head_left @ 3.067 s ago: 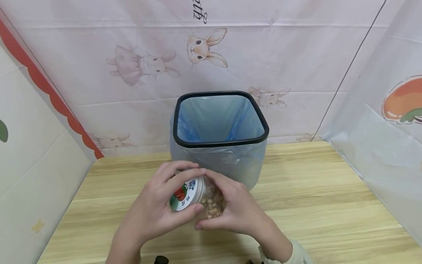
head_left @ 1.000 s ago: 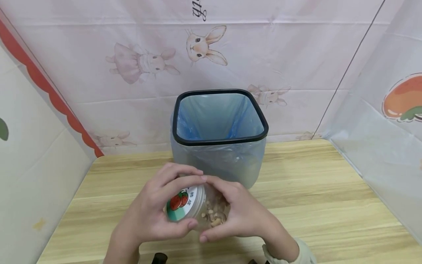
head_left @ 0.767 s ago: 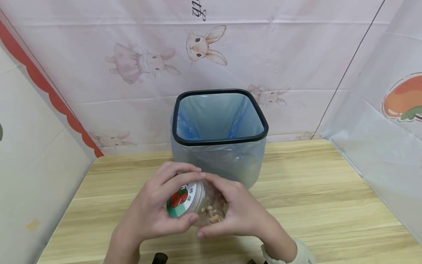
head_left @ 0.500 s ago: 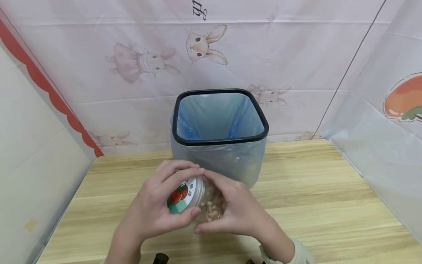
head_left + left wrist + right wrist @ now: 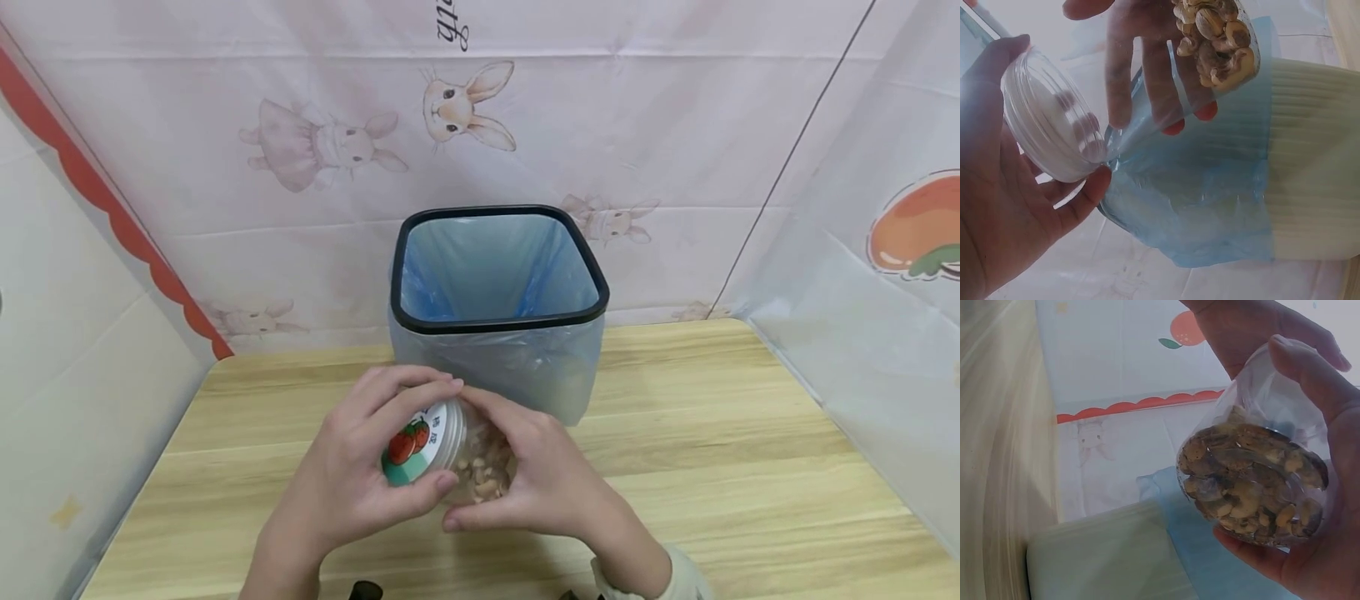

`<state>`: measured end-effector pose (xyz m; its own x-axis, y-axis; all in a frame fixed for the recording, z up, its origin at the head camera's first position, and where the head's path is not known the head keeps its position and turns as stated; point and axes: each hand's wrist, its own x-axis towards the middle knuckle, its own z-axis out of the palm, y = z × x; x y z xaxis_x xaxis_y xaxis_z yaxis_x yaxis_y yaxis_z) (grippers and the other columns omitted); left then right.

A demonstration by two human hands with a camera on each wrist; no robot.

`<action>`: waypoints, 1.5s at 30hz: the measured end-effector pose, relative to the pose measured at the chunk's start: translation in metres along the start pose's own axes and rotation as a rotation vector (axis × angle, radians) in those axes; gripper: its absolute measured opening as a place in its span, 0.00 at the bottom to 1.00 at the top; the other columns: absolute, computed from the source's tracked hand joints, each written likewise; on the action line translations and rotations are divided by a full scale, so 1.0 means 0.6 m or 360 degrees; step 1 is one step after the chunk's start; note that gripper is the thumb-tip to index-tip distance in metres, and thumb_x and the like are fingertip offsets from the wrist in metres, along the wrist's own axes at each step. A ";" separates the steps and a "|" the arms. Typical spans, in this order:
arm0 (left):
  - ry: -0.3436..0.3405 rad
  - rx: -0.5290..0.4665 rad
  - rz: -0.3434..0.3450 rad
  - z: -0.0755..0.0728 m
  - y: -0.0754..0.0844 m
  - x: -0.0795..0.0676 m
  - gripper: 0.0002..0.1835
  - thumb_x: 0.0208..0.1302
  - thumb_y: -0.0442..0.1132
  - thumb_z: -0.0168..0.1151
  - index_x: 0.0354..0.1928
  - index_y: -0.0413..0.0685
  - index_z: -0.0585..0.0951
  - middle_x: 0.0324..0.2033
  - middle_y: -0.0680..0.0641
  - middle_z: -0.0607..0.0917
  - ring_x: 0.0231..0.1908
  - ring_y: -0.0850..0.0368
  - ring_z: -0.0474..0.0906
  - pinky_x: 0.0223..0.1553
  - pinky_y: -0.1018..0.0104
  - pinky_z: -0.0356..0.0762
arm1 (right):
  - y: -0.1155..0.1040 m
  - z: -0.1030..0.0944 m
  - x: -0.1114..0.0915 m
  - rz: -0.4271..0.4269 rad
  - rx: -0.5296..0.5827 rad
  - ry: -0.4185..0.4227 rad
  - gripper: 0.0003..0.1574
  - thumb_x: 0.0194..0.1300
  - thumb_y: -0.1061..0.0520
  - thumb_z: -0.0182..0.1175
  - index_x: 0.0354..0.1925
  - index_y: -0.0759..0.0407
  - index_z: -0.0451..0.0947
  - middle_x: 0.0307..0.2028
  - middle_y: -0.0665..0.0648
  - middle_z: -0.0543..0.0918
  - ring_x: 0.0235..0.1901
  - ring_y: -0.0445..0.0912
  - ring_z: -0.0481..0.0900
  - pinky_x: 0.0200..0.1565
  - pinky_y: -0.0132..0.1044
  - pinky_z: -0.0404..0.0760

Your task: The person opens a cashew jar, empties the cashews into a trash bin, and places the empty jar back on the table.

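A clear plastic jar (image 5: 480, 479) lies tilted on its side between both hands, above the table and in front of the bin. Inside are brown and tan pieces (image 5: 1254, 481) that look like nuts or shells. My left hand (image 5: 356, 462) grips the jar's lid (image 5: 411, 450), fingers over the top and thumb below. The lid bears a white and green label with red fruit. My right hand (image 5: 536, 471) curls round the jar's body. The left wrist view shows the ridged lid edge (image 5: 1047, 119) and right-hand fingers through the clear wall.
Behind the hands stands a bin (image 5: 498, 367) with a black square rim and a bluish liner bag. It is on the wood-patterned table (image 5: 712, 442), close to the rabbit-printed back wall covering (image 5: 315, 258). Dark objects (image 5: 366, 590) show at the bottom edge.
Both hands still hold the jar and have risen slightly from their position a second ago. Compared with about three seconds ago, the lid's label is turned and the contents have shifted.
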<state>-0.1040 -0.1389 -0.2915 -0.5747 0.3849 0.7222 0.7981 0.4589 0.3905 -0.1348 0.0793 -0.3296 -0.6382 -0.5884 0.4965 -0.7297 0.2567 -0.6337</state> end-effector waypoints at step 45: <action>0.0057 0.0015 0.0053 0.006 0.002 0.003 0.26 0.63 0.58 0.66 0.58 0.53 0.81 0.56 0.47 0.80 0.52 0.54 0.73 0.43 0.73 0.77 | 0.001 0.003 0.002 -0.0112 -0.0205 0.0091 0.64 0.42 0.31 0.78 0.73 0.44 0.61 0.61 0.43 0.77 0.53 0.35 0.78 0.52 0.33 0.82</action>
<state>-0.1045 -0.1349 -0.2919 -0.5407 0.3716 0.7547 0.8150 0.4536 0.3606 -0.1352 0.0773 -0.3306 -0.5945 -0.5649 0.5723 -0.7963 0.3145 -0.5167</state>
